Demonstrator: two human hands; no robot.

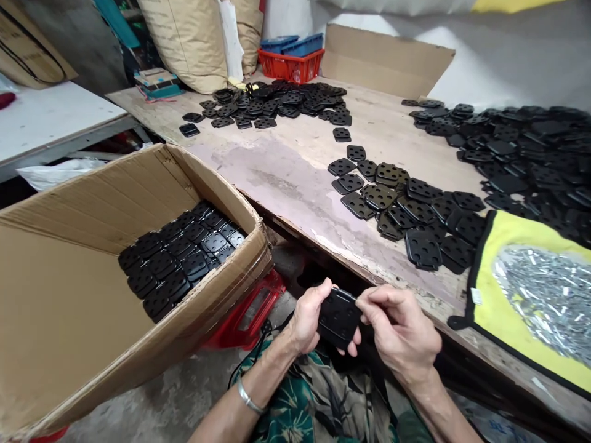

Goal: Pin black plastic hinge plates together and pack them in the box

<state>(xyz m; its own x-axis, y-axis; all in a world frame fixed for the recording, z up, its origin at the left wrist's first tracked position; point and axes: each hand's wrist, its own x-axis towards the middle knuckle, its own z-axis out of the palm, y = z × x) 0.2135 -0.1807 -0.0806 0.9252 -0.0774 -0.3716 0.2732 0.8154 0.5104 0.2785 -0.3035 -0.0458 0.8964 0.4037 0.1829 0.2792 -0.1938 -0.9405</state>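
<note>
My left hand [308, 317] is closed round a flat black plastic plate [339, 317] with round dimples and a hinge-like top edge. Its thumb presses near the plate's upper left corner, and fingertips show beneath. At the upper right corner, thumb and forefinger of my right hand [401, 329] are pinched together at the end of that edge. Whatever lies between them is hidden. A thin silvery glint shows along the hinge edge. To the right, a yellow cloth [501, 237] with a black border bears a heap of small metal pins [549, 295].
Left of me stands an open cardboard box [60, 295] with rows of black plates [180, 258] inside. Loose black plates [415, 209] lie on the wooden table [277, 172], with bigger piles [530, 147] behind. A red basket [295, 66] stands at the back.
</note>
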